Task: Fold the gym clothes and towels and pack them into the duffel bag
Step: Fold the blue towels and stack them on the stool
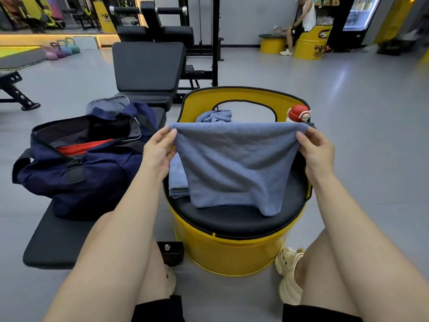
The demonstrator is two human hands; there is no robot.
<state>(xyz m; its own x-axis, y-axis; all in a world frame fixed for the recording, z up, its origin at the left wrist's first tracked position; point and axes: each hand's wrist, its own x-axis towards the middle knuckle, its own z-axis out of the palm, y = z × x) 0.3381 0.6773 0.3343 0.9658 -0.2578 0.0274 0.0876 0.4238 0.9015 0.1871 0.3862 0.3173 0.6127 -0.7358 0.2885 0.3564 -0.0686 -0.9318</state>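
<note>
Pinching the upper corners of the blue towel [232,168], my left hand [157,152] and right hand [318,154] stretch its long edge crosswise between them, the cloth hanging below onto the black seat [232,221]. Left of my left-hand grip, nearer that hand, the duffel bag [79,168] gapes open; beyond the grip lies a crumpled cloth [214,116].

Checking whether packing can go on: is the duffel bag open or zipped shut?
Open. The duffel bag on the bench gapes at the top, flap thrown back, and a red garment shows inside.
</note>
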